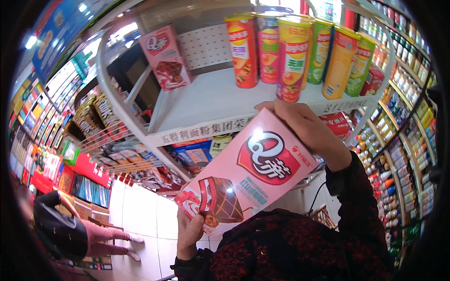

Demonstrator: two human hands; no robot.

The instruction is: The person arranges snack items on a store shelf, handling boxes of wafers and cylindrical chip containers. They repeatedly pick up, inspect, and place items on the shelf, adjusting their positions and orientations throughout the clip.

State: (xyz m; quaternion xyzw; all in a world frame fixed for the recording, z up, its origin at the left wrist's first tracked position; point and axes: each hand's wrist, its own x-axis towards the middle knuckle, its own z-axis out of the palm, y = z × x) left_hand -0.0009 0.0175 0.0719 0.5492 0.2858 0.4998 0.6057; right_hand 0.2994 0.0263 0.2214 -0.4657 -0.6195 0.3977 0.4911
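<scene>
Between my hands a pink cardboard box of chocolate-coated cakes [225, 182] is held tilted, its printed front towards me. My left hand [190, 228] grips the lower left corner, thumb on the front. Over the upper right end lies my right hand [302, 123], its fingers partly hidden behind the box. A similar pink box [165, 58] stands upright on the left of the white shelf [211, 95] beyond. Several Lay's chip canisters in red, pink, orange and green stand on the shelf's right, among them a front canister [293, 59] close to my right hand.
Wire baskets of packaged snacks [123, 151] hang left of the shelf. Blue packets [191, 156] lie on the tier below. A person in a black top and pink trousers [63, 224] stands at the lower left. Shelves of bottles and jars [397, 151] line the right side.
</scene>
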